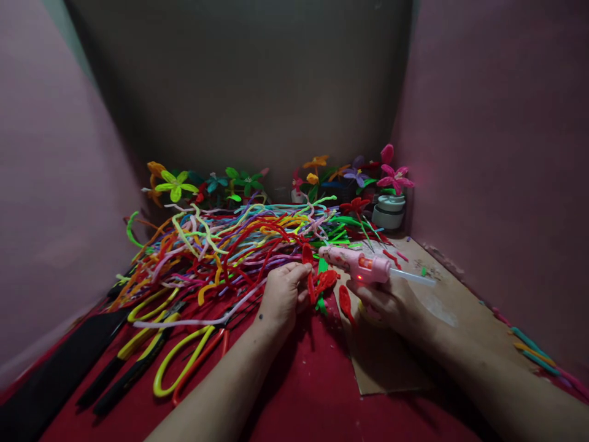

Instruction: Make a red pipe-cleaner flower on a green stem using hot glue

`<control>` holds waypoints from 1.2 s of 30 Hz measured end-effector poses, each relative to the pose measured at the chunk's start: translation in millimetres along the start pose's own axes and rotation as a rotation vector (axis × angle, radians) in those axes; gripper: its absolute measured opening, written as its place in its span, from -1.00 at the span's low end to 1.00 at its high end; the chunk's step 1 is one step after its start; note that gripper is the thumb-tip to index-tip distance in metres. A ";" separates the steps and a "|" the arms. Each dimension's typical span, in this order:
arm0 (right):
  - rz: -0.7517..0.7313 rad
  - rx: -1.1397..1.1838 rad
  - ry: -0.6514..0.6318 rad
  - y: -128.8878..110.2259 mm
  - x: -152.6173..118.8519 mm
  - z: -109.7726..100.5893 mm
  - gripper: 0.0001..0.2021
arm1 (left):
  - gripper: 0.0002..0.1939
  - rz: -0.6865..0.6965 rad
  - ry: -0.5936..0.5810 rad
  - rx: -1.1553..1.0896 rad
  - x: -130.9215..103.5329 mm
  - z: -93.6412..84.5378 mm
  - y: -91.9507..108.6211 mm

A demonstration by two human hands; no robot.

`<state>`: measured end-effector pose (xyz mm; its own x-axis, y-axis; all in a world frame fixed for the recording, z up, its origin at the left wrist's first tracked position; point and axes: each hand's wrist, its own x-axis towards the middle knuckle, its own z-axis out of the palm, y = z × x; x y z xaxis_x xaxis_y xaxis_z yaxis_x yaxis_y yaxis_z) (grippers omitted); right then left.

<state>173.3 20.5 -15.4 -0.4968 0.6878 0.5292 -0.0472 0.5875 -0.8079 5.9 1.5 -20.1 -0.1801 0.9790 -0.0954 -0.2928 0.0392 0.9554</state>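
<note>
My left hand (pixel 286 293) pinches a red pipe-cleaner petal (pixel 307 255) upright near the middle. Just right of its fingers are more red petals (pixel 326 281) and a bit of green pipe cleaner (pixel 321 305). My right hand (pixel 391 302) is wrapped round a pink glue gun (pixel 356 263), whose red light is lit. The gun's nozzle points left, close to the red petals, and a clear glue stick (pixel 414 277) juts from its back. Below the gun, a loose red petal (pixel 345 301) lies by the cardboard's edge.
Many coloured pipe cleaners (pixel 248 236) are heaped behind my hands. Pliers (pixel 138 350) and yellow-handled scissors (pixel 181 362) lie at the left. Cardboard (pixel 391 368) is under my right hand. Finished flowers (pixel 176 184) and a pale green container (pixel 389 212) stand at the back.
</note>
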 end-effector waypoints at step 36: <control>-0.027 0.000 0.000 0.9 0.7 0.1 -0.61 | -0.69 0.008 -0.008 -0.032 1.9 -0.9 0.4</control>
<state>172.8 21.5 -15.8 -0.4958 0.6718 0.5504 -0.0600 0.6057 -0.7934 4.5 3.1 -20.1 -0.1752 0.9809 -0.0850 -0.3212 0.0247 0.9467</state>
